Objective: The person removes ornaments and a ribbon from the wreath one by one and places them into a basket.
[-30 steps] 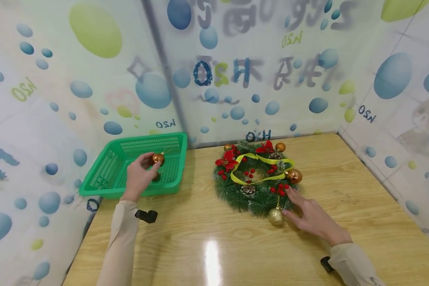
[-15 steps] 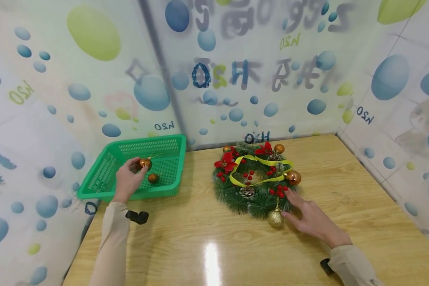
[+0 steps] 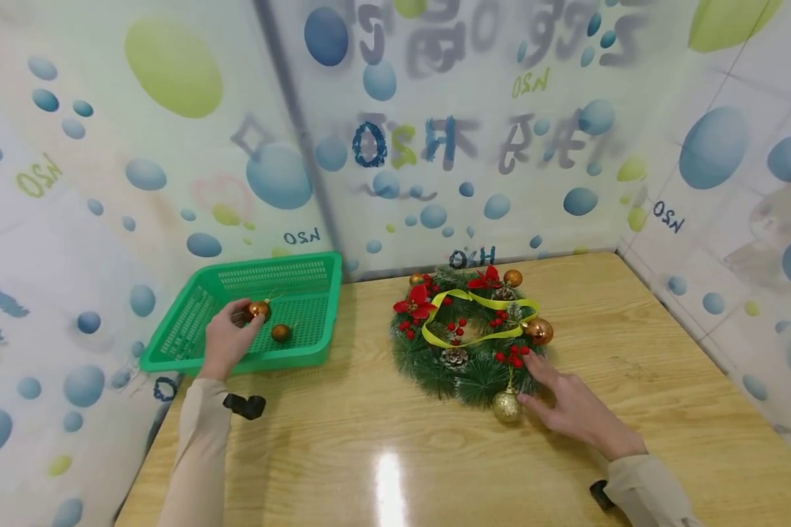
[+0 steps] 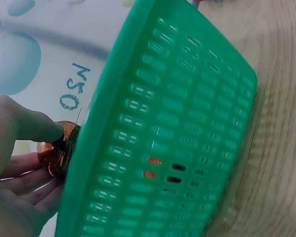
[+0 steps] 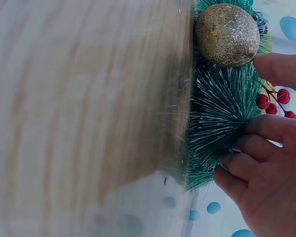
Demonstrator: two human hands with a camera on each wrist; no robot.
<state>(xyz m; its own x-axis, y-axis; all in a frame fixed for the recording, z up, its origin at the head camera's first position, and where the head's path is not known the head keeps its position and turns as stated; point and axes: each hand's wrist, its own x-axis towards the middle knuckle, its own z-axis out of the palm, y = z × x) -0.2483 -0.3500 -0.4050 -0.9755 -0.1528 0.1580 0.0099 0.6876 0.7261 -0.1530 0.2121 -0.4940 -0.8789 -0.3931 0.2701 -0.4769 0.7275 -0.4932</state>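
Note:
My left hand (image 3: 229,338) pinches a shiny copper Christmas ball (image 3: 258,310) with a thin hanging loop, over the green plastic basket (image 3: 303,357). A second, brown-orange ball (image 3: 280,332) lies on the basket floor just right of it. In the left wrist view the basket's slotted wall hides part of the held ball (image 4: 56,155). On the right lies a green Christmas wreath (image 3: 425,373). My right hand (image 3: 576,413) rests at its near right edge, fingers against the needles and thumb at a glittery gold ball (image 3: 507,407).
The wreath carries a yellow ribbon (image 3: 474,341), red flowers (image 3: 414,302), berries, pine cones (image 3: 455,357) and another copper ball (image 3: 539,331). Patterned walls enclose the wooden table (image 3: 356,432) at the back and sides. Bare tabletop lies between basket and wreath.
My left hand has moved left and slightly down with the copper ball, uncovering the second ball in the basket. The right hand has stayed at the wreath.

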